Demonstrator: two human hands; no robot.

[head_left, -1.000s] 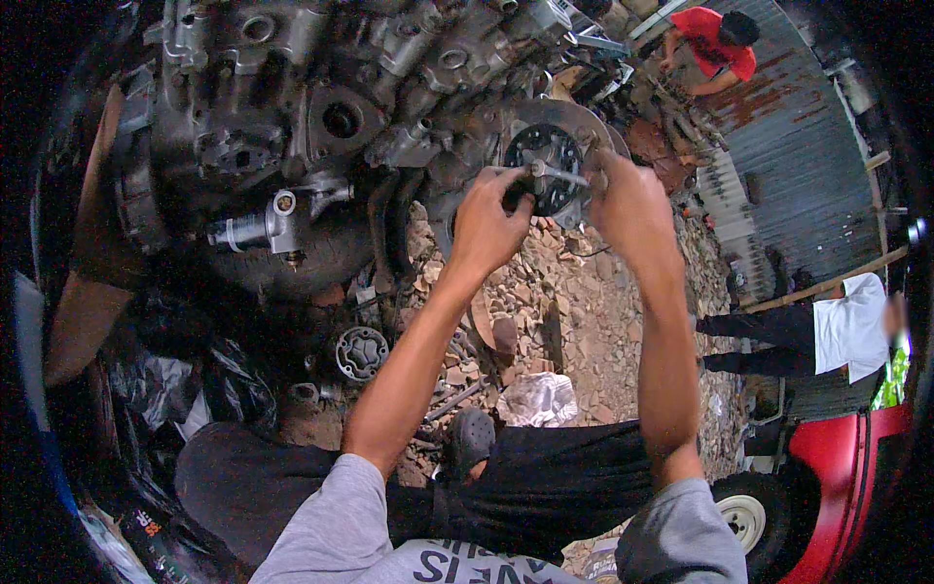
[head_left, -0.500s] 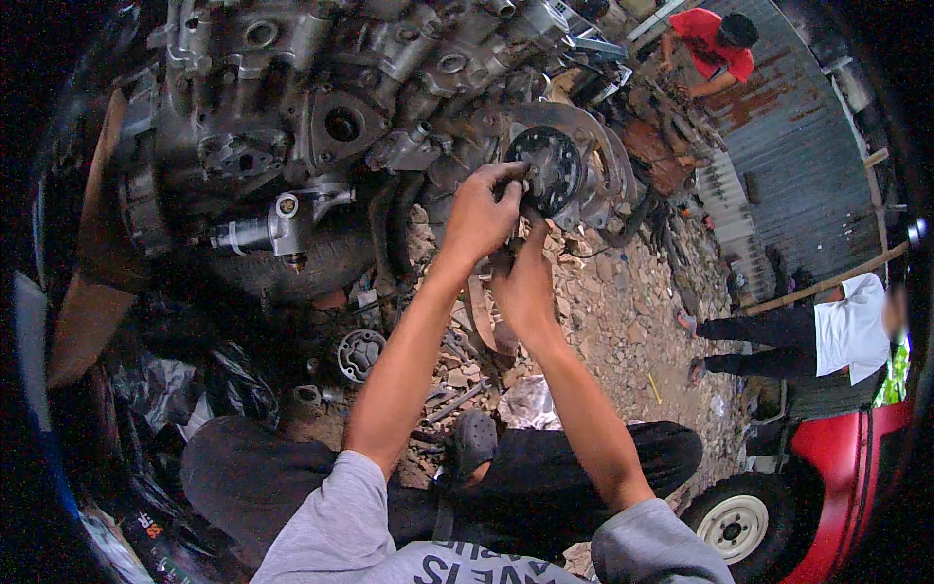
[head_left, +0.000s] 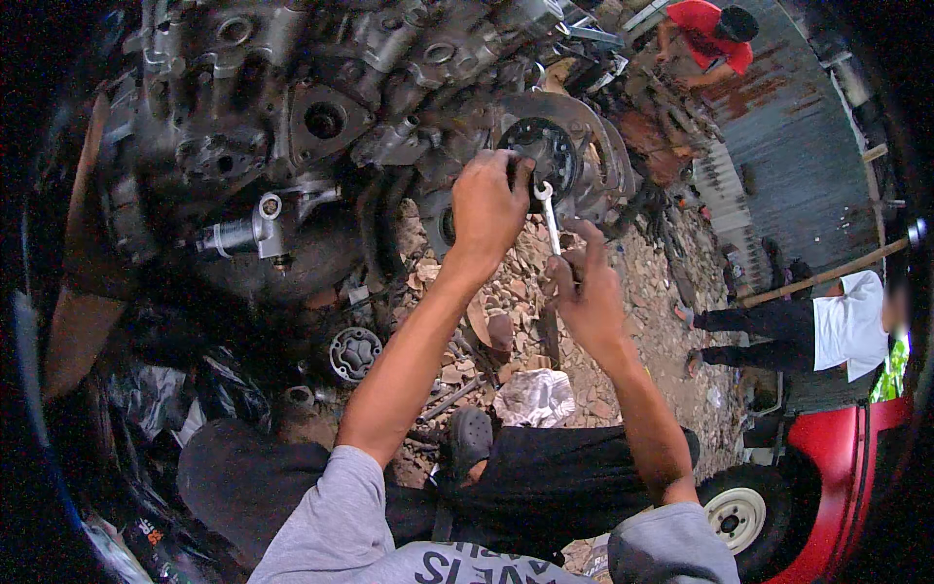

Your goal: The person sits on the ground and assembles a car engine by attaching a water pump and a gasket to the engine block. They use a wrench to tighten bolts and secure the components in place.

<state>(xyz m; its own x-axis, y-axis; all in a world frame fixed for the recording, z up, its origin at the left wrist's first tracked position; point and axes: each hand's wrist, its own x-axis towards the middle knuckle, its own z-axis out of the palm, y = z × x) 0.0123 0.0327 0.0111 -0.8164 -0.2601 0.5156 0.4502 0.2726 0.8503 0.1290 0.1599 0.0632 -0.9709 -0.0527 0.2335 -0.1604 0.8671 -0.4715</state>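
My right hand (head_left: 592, 297) is closed around the lower end of a silver wrench (head_left: 552, 222). The wrench's open jaw points up, just beside the fingers of my left hand (head_left: 489, 206). My left fingers are curled at the lower left edge of a round dark metal part (head_left: 545, 156), and whatever they pinch is hidden behind them. That round part sits within a worn metal bracket (head_left: 608, 146) on the right end of a large greasy engine (head_left: 341, 73).
A silver cylindrical fitting (head_left: 233, 237) sticks out below the engine. Rubble (head_left: 623, 321), a round metal part with holes (head_left: 355, 352) and a crumpled white cloth (head_left: 535, 397) lie on the ground. Two people, one in red (head_left: 705, 39), one in white (head_left: 851, 326), and a red vehicle (head_left: 837, 467) are at right.
My right hand has moved right and down, away from my left hand, and the wrench now shows in it. My left hand stays at the round part. The view has shifted slightly.
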